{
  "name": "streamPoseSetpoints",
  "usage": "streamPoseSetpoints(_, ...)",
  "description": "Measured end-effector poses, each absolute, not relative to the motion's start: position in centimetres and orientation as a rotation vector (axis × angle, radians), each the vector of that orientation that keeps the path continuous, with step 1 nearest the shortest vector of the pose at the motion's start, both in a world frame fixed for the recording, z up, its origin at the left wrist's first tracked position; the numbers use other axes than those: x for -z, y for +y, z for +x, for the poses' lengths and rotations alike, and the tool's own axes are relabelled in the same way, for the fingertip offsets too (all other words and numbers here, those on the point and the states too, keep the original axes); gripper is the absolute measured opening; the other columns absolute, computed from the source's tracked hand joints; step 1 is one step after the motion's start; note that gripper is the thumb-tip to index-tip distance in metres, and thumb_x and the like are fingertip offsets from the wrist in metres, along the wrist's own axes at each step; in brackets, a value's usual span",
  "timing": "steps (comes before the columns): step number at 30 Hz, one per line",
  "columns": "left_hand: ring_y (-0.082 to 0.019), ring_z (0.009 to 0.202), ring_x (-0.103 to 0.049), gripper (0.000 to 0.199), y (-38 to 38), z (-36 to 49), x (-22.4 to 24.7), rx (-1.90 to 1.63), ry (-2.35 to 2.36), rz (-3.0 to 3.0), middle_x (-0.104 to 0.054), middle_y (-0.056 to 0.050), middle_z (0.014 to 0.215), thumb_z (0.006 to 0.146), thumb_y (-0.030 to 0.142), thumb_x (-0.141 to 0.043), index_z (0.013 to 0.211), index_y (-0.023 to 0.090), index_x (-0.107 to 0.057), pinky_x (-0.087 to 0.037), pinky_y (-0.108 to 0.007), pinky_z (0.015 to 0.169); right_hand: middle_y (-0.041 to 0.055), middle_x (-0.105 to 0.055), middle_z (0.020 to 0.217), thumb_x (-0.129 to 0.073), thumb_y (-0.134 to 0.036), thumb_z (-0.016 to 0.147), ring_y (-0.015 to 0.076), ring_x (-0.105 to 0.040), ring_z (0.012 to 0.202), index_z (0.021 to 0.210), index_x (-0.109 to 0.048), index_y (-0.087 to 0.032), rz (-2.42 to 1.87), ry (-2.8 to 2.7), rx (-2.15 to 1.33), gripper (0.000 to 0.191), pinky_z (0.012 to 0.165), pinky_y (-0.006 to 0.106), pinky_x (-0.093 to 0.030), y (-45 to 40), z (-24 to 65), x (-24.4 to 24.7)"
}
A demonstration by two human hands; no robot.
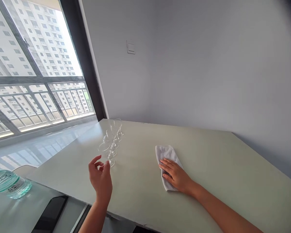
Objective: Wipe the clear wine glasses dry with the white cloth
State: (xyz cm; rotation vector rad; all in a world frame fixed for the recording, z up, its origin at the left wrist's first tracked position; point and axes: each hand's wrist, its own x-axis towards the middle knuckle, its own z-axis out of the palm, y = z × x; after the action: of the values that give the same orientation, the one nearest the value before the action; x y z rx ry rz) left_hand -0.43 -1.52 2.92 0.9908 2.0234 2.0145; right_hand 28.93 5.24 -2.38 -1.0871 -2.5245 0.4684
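Several clear stemmed glasses [113,139] stand upright in a close row toward the left side of the pale tabletop. Just in front of the nearest one is my left hand [101,176], thumb and forefinger apart, other fingers loosely curled. I see nothing in it; its thumb tip overlaps the nearest glass's foot, and I cannot tell whether they touch. My right hand [176,174] lies flat, fingers stretched out, on top of a folded white cloth [166,151] near the middle of the table.
The pale table [208,155] reaches back to grey walls. At the lower left, a lower surface bears a large clear water bottle [12,186] lying on its side and a black phone [50,213]. A window [38,64] with railings is beyond, and a switch [131,48] is on the wall.
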Motion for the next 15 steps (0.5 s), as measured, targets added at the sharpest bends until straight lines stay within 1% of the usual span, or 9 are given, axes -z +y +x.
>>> streamPoseSetpoints(2,-0.017,0.090,-0.053,0.046,-0.7,-2.3,-1.7,-1.866,2.053,0.932,-0.051,-0.003,0.103,0.068,0.036,-0.058,0.111,0.027,-0.044,-0.044,-0.026,0.063,0.0026,-0.044,0.131,-0.033,-0.043,0.087,0.0228,-0.032,0.125,0.121,-0.049,-0.026,-1.085,-2.424,-0.582,0.041,0.103,0.046,-0.026,5.4,29.0,2.4)
streamPoseSetpoints(3,-0.019,0.097,-0.051,0.049,-0.1,-3.2,-1.2,-1.823,2.002,0.922,-0.049,-0.004,0.110,0.066,0.036,-0.060,0.112,0.027,-0.043,-0.045,-0.025,0.064,0.0032,-0.047,0.128,-0.030,-0.043,0.088,0.0221,-0.037,0.122,0.119,-0.050,-0.025,-1.108,-2.332,-0.651,0.041,0.102,0.045,-0.029,5.5,29.0,2.4)
streamPoseSetpoints(5,-0.021,0.109,-0.046,0.050,1.0,-4.5,-0.4,-1.791,1.863,0.892,-0.044,-0.005,0.121,0.064,0.035,-0.062,0.110,0.027,-0.043,-0.046,-0.025,0.066,0.0044,-0.051,0.124,-0.023,-0.042,0.090,0.0198,-0.045,0.115,0.117,-0.050,-0.024,-1.183,-2.118,-0.755,0.042,0.096,0.040,-0.037,5.7,29.2,2.5)
streamPoseSetpoints(6,-0.021,0.111,-0.044,0.051,1.5,-4.9,-0.1,-1.788,1.800,0.876,-0.043,-0.006,0.124,0.064,0.035,-0.063,0.109,0.026,-0.042,-0.046,-0.025,0.065,0.0049,-0.051,0.123,-0.022,-0.042,0.090,0.0190,-0.047,0.112,0.116,-0.050,-0.024,-1.219,-2.031,-0.766,0.043,0.094,0.038,-0.040,5.8,29.3,2.5)
streamPoseSetpoints(7,-0.021,0.111,-0.044,0.052,1.8,-5.2,0.0,-1.783,1.750,0.861,-0.043,-0.006,0.125,0.063,0.035,-0.064,0.109,0.025,-0.041,-0.046,-0.024,0.065,0.0053,-0.050,0.123,-0.022,-0.043,0.090,0.0187,-0.049,0.110,0.117,-0.049,-0.023,-1.246,-1.981,-0.751,0.043,0.092,0.036,-0.041,5.9,29.3,2.5)
streamPoseSetpoints(9,-0.019,0.102,-0.050,0.055,2.2,-5.4,0.1,-1.753,1.678,0.853,-0.047,-0.006,0.121,0.062,0.034,-0.065,0.110,0.025,-0.040,-0.046,-0.024,0.064,0.0063,-0.048,0.123,-0.025,-0.045,0.089,0.0195,-0.049,0.108,0.118,-0.047,-0.023,-1.282,-2.001,-0.658,0.043,0.090,0.036,-0.042,5.9,29.4,2.6)
streamPoseSetpoints(12,-0.014,0.086,-0.055,0.055,2.4,-5.3,0.0,-1.684,1.616,0.861,-0.055,-0.004,0.108,0.061,0.035,-0.066,0.108,0.025,-0.041,-0.045,-0.025,0.066,0.0089,-0.050,0.121,-0.034,-0.050,0.085,0.0245,-0.048,0.105,0.122,-0.045,-0.020,-1.320,-2.192,-0.392,0.049,0.088,0.041,-0.041,5.7,28.9,2.6)
streamPoseSetpoints(14,-0.013,0.081,-0.055,0.053,2.4,-5.1,0.0,-1.657,1.636,0.859,-0.057,-0.003,0.099,0.060,0.037,-0.067,0.105,0.023,-0.045,-0.044,-0.025,0.065,0.0106,-0.054,0.115,-0.044,-0.054,0.078,0.0281,-0.048,0.100,0.120,-0.049,-0.019,-1.338,-2.308,-0.209,0.054,0.084,0.043,-0.041,5.3,28.3,2.4)
streamPoseSetpoints(15,-0.013,0.079,-0.054,0.051,2.3,-4.9,0.1,-1.644,1.662,0.859,-0.057,-0.002,0.096,0.059,0.039,-0.067,0.103,0.023,-0.048,-0.044,-0.025,0.064,0.0106,-0.056,0.110,-0.048,-0.053,0.076,0.0284,-0.049,0.097,0.117,-0.052,-0.020,-1.343,-2.338,-0.156,0.053,0.081,0.043,-0.042,5.1,28.0,2.3)
